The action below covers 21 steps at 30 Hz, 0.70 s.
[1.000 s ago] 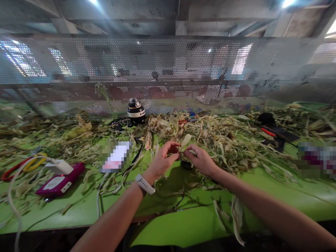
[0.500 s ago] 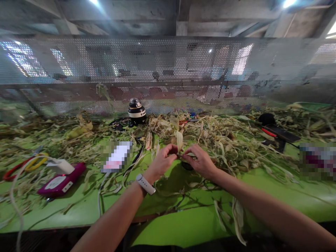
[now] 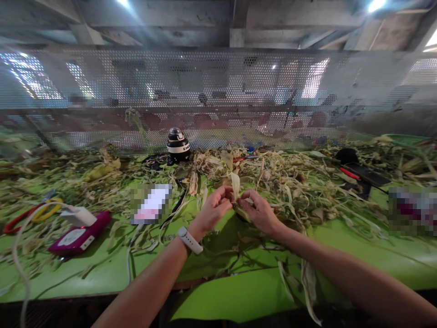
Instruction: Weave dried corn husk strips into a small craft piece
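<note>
My left hand (image 3: 211, 210), with a white watch on its wrist, and my right hand (image 3: 261, 210) meet over the green table (image 3: 239, 296). Both pinch a pale dried husk strip (image 3: 235, 184) that stands up between the fingertips. A wider piece of the same husk lies under my right fingers. Just behind the hands lies a big heap of dried husks (image 3: 273, 177).
A phone (image 3: 152, 204) lies left of my hands, and a magenta power bank (image 3: 78, 236) with a white plug and cable lies further left. A black and white helmet-shaped object (image 3: 177, 144) stands by the perforated metal screen (image 3: 218, 91). Red-handled tools (image 3: 350, 172) lie at the right.
The husk strip has turned from leaning right to standing upright between my fingers. My hands have closed in slightly and dropped a little.
</note>
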Available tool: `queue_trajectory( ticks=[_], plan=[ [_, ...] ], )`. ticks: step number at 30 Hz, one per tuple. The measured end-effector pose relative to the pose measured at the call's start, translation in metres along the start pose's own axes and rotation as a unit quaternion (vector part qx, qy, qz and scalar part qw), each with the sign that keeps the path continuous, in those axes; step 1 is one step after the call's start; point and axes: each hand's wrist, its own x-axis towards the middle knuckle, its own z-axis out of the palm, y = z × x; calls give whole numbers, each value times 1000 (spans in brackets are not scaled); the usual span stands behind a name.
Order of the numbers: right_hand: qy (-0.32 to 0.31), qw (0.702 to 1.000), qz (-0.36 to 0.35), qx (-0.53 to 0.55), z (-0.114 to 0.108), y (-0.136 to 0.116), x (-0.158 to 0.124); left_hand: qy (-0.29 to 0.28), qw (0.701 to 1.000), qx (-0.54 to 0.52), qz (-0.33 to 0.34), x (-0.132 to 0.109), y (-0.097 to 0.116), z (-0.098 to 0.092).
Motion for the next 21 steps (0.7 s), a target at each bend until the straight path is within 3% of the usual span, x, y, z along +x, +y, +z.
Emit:
queue_trajectory(
  ticks=[7, 13, 21],
  plan=[
    [36, 999, 0, 39, 0, -2, -1, 52, 965, -230, -113, 4, -7, 6],
    [53, 998, -12, 36, -1, -1, 0, 30, 940, -276, -199, 5, -7, 1],
    [65, 997, -25, 18, 1, 2, 1, -1, 920, -319, -229, 5, -5, -1]
  ],
)
